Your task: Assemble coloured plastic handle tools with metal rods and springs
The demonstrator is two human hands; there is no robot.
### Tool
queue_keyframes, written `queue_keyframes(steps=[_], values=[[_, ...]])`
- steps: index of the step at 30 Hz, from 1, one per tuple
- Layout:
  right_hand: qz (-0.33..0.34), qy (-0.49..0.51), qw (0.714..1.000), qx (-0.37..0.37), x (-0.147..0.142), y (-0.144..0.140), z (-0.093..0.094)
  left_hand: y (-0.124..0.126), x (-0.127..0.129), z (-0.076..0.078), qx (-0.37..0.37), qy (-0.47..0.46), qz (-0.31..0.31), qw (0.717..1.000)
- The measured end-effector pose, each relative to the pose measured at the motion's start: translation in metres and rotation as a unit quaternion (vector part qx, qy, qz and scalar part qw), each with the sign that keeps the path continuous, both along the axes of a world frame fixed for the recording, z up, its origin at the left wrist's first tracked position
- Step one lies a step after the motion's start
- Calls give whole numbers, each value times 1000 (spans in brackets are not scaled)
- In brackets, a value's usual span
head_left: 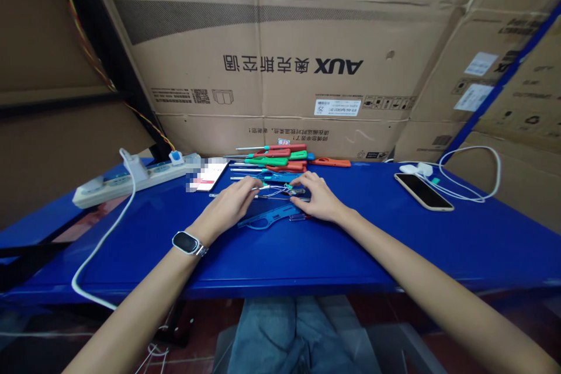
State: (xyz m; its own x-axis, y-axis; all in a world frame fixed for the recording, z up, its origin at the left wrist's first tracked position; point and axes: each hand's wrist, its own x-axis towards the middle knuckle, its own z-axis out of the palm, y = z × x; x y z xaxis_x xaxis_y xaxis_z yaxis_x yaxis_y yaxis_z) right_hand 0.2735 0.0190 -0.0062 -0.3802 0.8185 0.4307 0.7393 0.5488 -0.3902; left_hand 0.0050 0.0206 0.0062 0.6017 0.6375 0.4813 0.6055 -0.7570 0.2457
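My left hand (232, 203), with a watch on its wrist, is closed in a pinch at the left end of some small lighter parts with thin wires (276, 189). My right hand (322, 198) closes its fingers around the right end of these same parts. The fingers hide where exactly each one grips. Just below lies an empty blue lighter shell (269, 217), with a small reddish clear piece (298, 217) beside it. Behind my hands is a pile of long-nosed lighters, among them a green one (267, 160), a red one (287, 147) and an orange one (335, 162).
A power strip (144, 178) with plugs lies at the left, its white cable hanging over the edge. A paper card (213, 174) is beside it. At the right are a phone (424, 191) and a white charging cable (498, 178). Cardboard (175, 64) walls the back.
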Motion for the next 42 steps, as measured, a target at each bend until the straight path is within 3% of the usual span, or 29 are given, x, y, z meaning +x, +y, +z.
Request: queue_keyframes(steps=[4,9,13,19,26,29,34,38,42], values=[[-10,2,1000,13,-3,5,-1,-3,2,3,23,-3,1,1000],[19,81,996,22,-5,7,3,-9,3,9,57,7,39,998],[53,136,989,-25,-10,-3,9,-13,4,11,98,40,67,992],[113,130,984,-49,-19,-19,10,-16,1,12,69,19,45,996],[113,147,977,-109,-24,-24,10,-20,-2,14,18,42,54,997],[120,127,981,-89,-23,-23,11,-21,-3,15,23,33,34,999],[119,102,984,-80,-21,-20,10,-26,2,16,101,39,-55,993],[113,55,989,-74,-18,-15,10,-25,11,6,81,124,-117,982],[91,2,993,-77,-16,-11,11,-20,13,-1,54,148,-114,981]])
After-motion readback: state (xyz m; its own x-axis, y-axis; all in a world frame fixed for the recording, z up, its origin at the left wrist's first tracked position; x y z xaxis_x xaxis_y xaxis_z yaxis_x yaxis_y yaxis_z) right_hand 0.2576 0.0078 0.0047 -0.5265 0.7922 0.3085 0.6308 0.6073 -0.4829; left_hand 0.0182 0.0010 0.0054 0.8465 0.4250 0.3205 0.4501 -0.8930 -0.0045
